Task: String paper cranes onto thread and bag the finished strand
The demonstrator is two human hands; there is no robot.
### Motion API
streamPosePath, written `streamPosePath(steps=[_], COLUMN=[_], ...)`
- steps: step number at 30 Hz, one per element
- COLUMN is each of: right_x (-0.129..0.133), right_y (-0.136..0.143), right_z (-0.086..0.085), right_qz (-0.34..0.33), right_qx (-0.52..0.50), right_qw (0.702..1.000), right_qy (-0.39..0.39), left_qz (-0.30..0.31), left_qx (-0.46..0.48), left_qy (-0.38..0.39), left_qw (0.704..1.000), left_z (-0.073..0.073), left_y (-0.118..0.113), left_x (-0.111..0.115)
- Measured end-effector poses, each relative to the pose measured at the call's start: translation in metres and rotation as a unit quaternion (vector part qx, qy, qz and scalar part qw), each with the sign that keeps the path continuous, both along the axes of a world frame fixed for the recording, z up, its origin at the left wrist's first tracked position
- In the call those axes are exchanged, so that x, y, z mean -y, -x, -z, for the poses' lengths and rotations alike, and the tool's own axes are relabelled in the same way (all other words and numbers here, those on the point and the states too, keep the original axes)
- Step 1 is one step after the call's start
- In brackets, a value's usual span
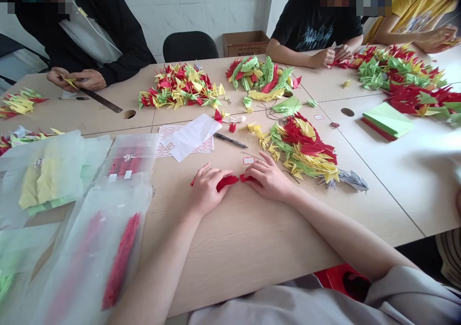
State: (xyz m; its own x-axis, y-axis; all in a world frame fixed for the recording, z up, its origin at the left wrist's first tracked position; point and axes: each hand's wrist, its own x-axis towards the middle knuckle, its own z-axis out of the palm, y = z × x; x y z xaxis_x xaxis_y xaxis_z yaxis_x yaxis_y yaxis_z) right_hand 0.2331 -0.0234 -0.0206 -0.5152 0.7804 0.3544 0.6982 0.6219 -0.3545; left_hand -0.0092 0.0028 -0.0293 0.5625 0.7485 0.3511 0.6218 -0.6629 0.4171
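Observation:
My left hand (206,190) is closed around a row of red folded paper cranes (227,181) near the table's front edge. Close beside it, my right hand (270,177) pinches another red folded paper piece (246,177), its fingers bent over it. A narrow gap separates the two red pieces. Just beyond my right hand lies a small red-framed label (248,161). Strung yellow, green and red paper cranes (306,145) are heaped to the right of that hand, with a grey folded piece (353,180) at the near end.
Clear plastic bags (118,195) with folded paper cover the left side. A pen (230,140), white paper (194,135) and label sheets (167,133) lie ahead. Crane piles (180,87) stand farther back. Green paper squares (389,118) sit right. Several people work around the table, one holding a long blade (104,102).

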Motion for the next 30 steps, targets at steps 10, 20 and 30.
streamPosePath(steps=[10, 20, 30], right_x=[-0.003, -0.001, 0.000], right_y=[-0.025, -0.028, -0.045], right_z=[0.000, -0.003, -0.013], right_qz=[-0.005, 0.000, 0.018], right_qx=[-0.039, -0.060, -0.042], right_qw=[0.997, 0.994, 0.987], right_qy=[0.072, 0.087, 0.156], left_qz=[0.007, 0.015, 0.005], left_qx=[-0.013, -0.018, -0.052], left_qy=[-0.012, 0.020, -0.015], left_qw=[1.000, 1.000, 0.998], left_z=[-0.008, -0.001, -0.007], left_y=[-0.033, -0.039, -0.046], left_x=[0.008, 0.007, 0.013])
